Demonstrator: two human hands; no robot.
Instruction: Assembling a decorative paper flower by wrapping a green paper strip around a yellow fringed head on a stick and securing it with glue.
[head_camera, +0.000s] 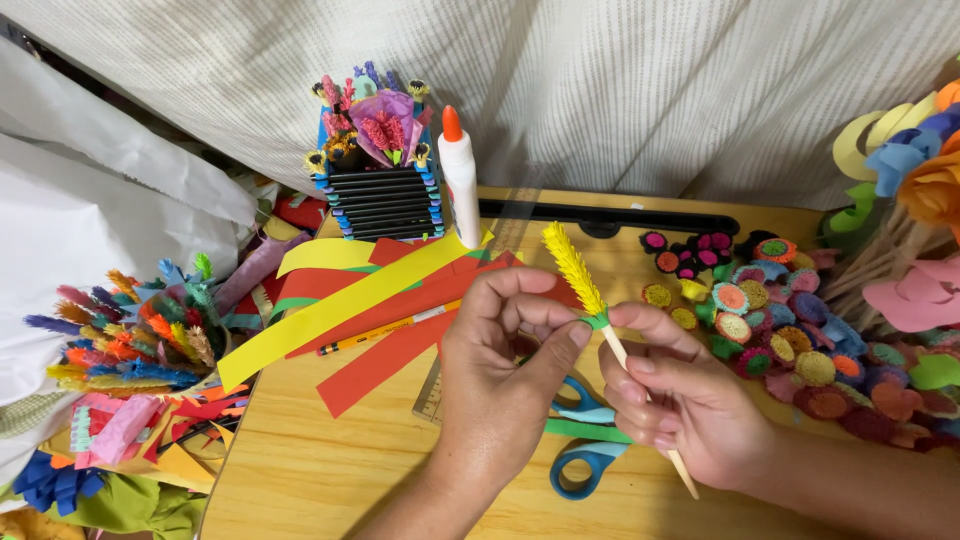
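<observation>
My right hand (690, 400) grips a thin wooden stick (645, 400) that carries a yellow fringed paper spike (572, 266) at its upper end. My left hand (500, 370) pinches the green paper band (597, 321) wrapped at the base of that yellow spike, thumb and forefinger closed on it. Both hands hover over a wooden table (330, 470). Blue-handled scissors (585, 462) lie on the table under the hands, partly hidden by them.
Red and yellow paper strips (350, 300) and a pencil (385, 332) lie left of the hands. A white glue bottle (459, 180) and a black box of paper flowers (385, 190) stand behind. Rolled paper discs (790, 330) fill the right; fringed spikes (130, 335) pile left.
</observation>
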